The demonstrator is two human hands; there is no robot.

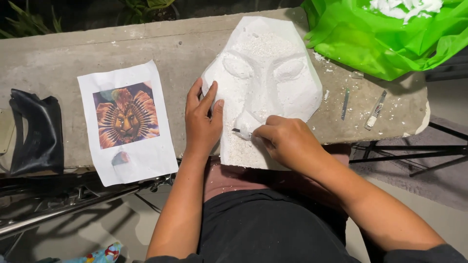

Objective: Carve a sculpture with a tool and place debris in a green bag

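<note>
The white foam mask lies face up on the concrete ledge, its long axis running from twelve o'clock, the forehead, to six o'clock, where the chin part overhangs the edge toward the person. The right hand sits at about five o'clock of the mask, fingers curled closed around a small blade whose tip points to nine o'clock, touching the foam just under the nose. This hand is nearer to the cut place. The left hand lies at nine o'clock of the mask, fingers spread loosely and pressing its edge, gripping nothing. At nine o'clock further out lies a printed picture; at one o'clock, a green bag.
</note>
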